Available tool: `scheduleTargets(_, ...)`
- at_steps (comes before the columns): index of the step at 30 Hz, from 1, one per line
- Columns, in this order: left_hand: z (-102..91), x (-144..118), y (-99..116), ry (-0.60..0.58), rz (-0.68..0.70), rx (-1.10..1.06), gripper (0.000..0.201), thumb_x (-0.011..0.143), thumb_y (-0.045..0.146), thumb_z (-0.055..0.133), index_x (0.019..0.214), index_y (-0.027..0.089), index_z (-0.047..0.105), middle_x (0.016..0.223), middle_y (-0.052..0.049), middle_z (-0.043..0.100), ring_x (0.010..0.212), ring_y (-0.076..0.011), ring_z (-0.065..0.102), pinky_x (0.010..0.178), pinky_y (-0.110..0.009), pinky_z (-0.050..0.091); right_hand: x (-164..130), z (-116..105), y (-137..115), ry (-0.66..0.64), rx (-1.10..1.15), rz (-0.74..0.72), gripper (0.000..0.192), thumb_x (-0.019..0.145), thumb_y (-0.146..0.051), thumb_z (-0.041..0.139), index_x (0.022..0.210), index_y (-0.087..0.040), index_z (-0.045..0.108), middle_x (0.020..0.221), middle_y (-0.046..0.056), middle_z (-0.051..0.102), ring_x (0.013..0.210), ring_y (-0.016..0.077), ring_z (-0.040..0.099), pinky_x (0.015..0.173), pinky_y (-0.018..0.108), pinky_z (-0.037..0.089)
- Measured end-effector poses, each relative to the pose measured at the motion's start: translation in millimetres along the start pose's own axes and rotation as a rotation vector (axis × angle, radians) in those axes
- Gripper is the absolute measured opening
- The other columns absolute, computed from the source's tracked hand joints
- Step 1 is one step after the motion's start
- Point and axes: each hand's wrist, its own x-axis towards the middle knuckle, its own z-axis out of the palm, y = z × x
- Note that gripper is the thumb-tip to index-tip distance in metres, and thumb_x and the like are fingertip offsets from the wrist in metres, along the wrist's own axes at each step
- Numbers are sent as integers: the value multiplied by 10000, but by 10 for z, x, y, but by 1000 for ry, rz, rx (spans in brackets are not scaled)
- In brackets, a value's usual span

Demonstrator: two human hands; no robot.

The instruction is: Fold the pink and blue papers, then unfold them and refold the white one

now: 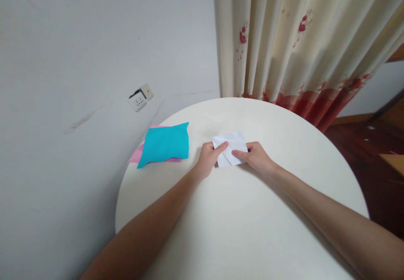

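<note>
A small folded sheet of white paper (232, 141) is between my two hands, just above the round white table (246, 221). Its front shows creases and a slanting flap edge near the lower left. My left hand (208, 158) grips the paper's left side, thumb on top and fingers behind it. From the right, my right hand (256, 156) pinches the other side, its thumb lying across the front. The fingers beneath the paper are mostly hidden.
On the table's left side a blue sheet (166, 143) lies over a pink sheet (135, 155). A pale wall with a socket (137, 101) borders the table at left. Behind, a cream and red curtain (277, 40) hangs down close to the table edge.
</note>
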Motion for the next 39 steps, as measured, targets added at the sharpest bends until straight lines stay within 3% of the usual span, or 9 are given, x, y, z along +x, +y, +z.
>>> scheduleTargets(8, 16, -15, 18, 29, 8, 40, 460, 642, 470, 841, 915, 108, 767, 889, -123, 761, 737, -226, 693, 661, -309, 524, -7, 8, -44, 53, 124, -17, 406, 603, -420, 835, 854, -110, 762, 847, 96, 744, 684, 179, 615, 658, 307, 459)
scheduleTargets(12, 28, -25, 13, 49, 12, 26, 442, 635, 466, 847, 879, 106, 769, 878, -124, 761, 742, -231, 696, 670, -311, 525, 19, -13, -12, 122, 60, -52, 399, 681, -517, 766, 692, -121, 719, 675, 46, 673, 590, 138, 527, 570, 273, 379)
scheduleTargets(16, 21, -2, -18, 105, 44, -13, 445, 640, 470, 842, 891, 111, 765, 882, -112, 763, 764, -227, 698, 674, -304, 530, 64, -43, 14, 239, 50, -79, 517, 754, -625, 656, 560, -148, 619, 585, 23, 589, 554, 122, 473, 531, 263, 338)
scheduleTargets(18, 20, 6, -24, 113, 51, -17, 441, 645, 468, 838, 897, 113, 765, 874, -106, 763, 764, -222, 697, 664, -296, 530, 64, -48, 6, 214, 64, -57, 526, 750, -643, 655, 593, -142, 640, 622, 41, 621, 576, 132, 506, 544, 264, 362)
scheduleTargets(22, 35, -12, -2, 99, 36, 19, 442, 644, 473, 836, 879, 106, 765, 844, -104, 760, 691, -207, 682, 613, -290, 521, 22, -27, 0, 2, 23, -9, 464, 645, -539, 800, 783, -99, 749, 759, 86, 716, 636, 161, 584, 604, 282, 424)
scheduleTargets(24, 40, -26, 9, 98, 25, 46, 452, 626, 474, 847, 867, 101, 765, 834, -105, 759, 666, -203, 674, 589, -286, 513, 6, -12, 14, -40, 14, 7, 456, 625, -493, 821, 820, -85, 763, 797, 103, 735, 645, 177, 608, 616, 293, 445)
scheduleTargets(32, -9, 40, -25, 106, 62, -84, 378, 713, 474, 788, 798, 110, 737, 778, -87, 737, 660, -179, 652, 616, -277, 485, 6, -10, 10, -8, -35, 19, 354, 641, -403, 797, 765, -74, 757, 713, 83, 721, 573, 155, 582, 549, 272, 421)
scheduleTargets(39, -17, 82, -14, 153, 101, -182, 425, 755, 520, 744, 850, 105, 729, 797, -99, 731, 743, -207, 672, 670, -299, 489, -25, -30, -70, -4, -61, 50, 320, 662, -366, 780, 764, -64, 748, 717, 88, 717, 571, 139, 562, 553, 265, 405)
